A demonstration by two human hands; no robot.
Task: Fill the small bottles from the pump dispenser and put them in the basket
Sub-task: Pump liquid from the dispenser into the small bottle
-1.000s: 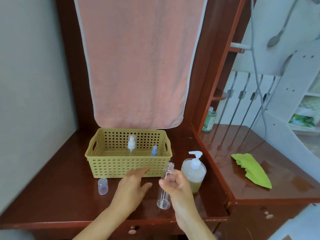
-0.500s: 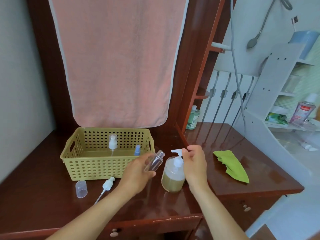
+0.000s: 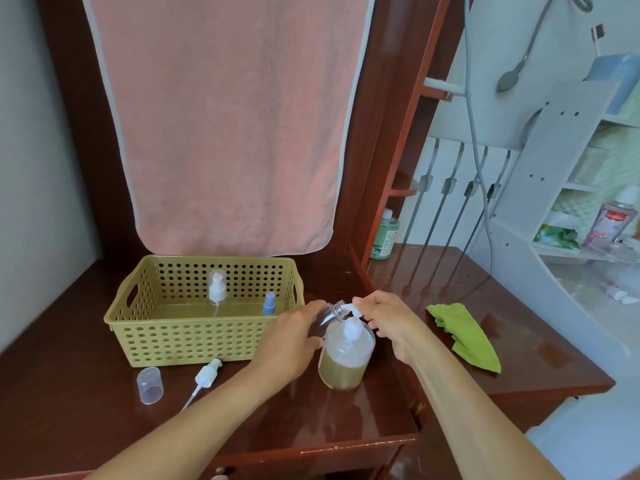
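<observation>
My left hand point(image 3: 289, 342) grips a small clear bottle point(image 3: 327, 318), tilted with its open threaded neck at the white spout of the pump dispenser point(image 3: 346, 358). The dispenser is a clear bottle holding yellow-brown liquid, standing on the wooden desk. My right hand point(image 3: 391, 320) rests on the pump head with fingers curled over it. The olive perforated basket point(image 3: 194, 336) stands to the left and holds a white-capped spray bottle point(image 3: 217, 289) and a blue-capped one point(image 3: 269, 303). In front of the basket lie a loose white spray pump point(image 3: 206, 377) and a clear cap point(image 3: 150, 385).
A pink towel point(image 3: 228, 126) hangs behind the basket. A green cloth point(image 3: 465, 336) lies on the lower desk to the right, with a green bottle point(image 3: 385, 235) at its back corner. White shelves point(image 3: 568, 188) with toiletries stand at the far right.
The bottle went from my right hand to my left hand. My left hand then brought the bottle's neck up to the dispenser spout, and my right hand settled onto the pump head. The camera turned right.
</observation>
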